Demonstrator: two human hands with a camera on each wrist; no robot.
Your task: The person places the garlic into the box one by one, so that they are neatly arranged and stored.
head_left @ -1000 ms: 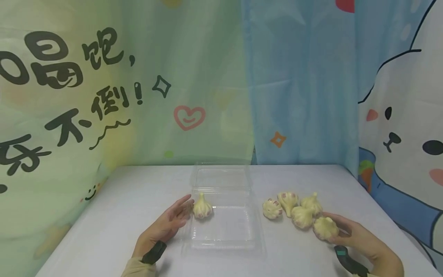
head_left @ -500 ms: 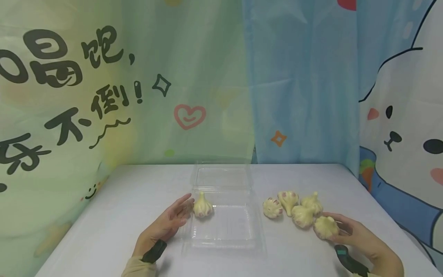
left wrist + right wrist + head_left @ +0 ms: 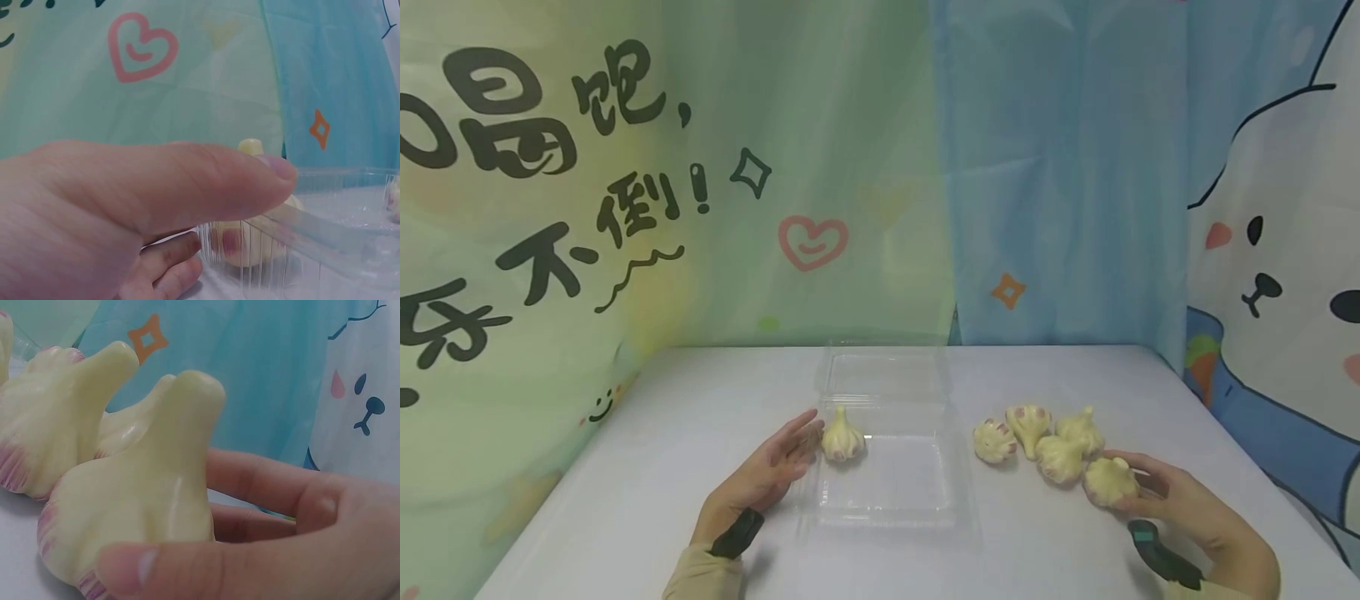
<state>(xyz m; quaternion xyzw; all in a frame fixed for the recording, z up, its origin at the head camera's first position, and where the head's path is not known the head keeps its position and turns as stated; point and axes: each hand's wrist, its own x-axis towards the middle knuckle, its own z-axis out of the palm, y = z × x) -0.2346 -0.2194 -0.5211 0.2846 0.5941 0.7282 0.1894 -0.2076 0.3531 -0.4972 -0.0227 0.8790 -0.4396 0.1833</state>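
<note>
A clear plastic clamshell box (image 3: 887, 508) lies unfolded on the table, its lid toward the back. One garlic bulb (image 3: 843, 439) stands inside it at the left, stem up. My left hand (image 3: 767, 467) rests at the box's left side, fingers fairly straight; in the left wrist view the thumb (image 3: 206, 181) lies across the rim, with other fingers lower, outside the wall. On the right, my right hand (image 3: 1180, 496) grips another garlic bulb (image 3: 144, 494) between thumb and fingers, its stem pointing up. That bulb sits at the near end of a loose group of garlic bulbs (image 3: 1060, 460).
The white table (image 3: 617, 500) reaches back to a printed curtain (image 3: 1060, 208). The open lid (image 3: 883, 375) lies near the table's back edge. A dark strap (image 3: 737, 533) is on the left wrist, another (image 3: 1157, 554) on the right.
The head view has tilted slightly down, so everything sits a little higher in it. Both hands and the garlic bulbs keep their places relative to the box.
</note>
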